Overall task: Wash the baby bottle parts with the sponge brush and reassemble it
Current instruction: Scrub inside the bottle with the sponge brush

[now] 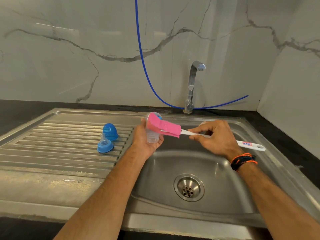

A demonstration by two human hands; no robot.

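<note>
Here, the clear bottle body (152, 135) sits just above the middle of my view, held over the left rim of the sink basin (216, 201), its threaded neck pointing down toward six o'clock. My left hand (147, 142) cups it from below, fingers and thumb curled round the barrel. The pink sponge head (162, 126) of the sponge brush (190, 133) lies against the bottle's outer side, up near its base. From there the white handle (251, 145) runs off toward four o'clock. My right hand (216, 138) pinches that handle between thumb and forefinger just past the sponge, the other fingers folded over it — a braided orange and black band (243, 161) circles the wrist.

At nine o'clock from the bottle, on the ribbed draining board (60, 144), rests the blue cap (110, 131). Just beside it, toward seven o'clock, stands the blue collar with its clear teat (104, 144) pointing up — whether the two touch I cannot tell. At twelve o'clock the chrome tap (193, 85) rises from the back edge of the sink, with a blue hose (143, 63) hanging down the marble wall (69, 58) and passing behind the tap's foot. The drain (188, 187) lies at five o'clock in the basin.
</note>
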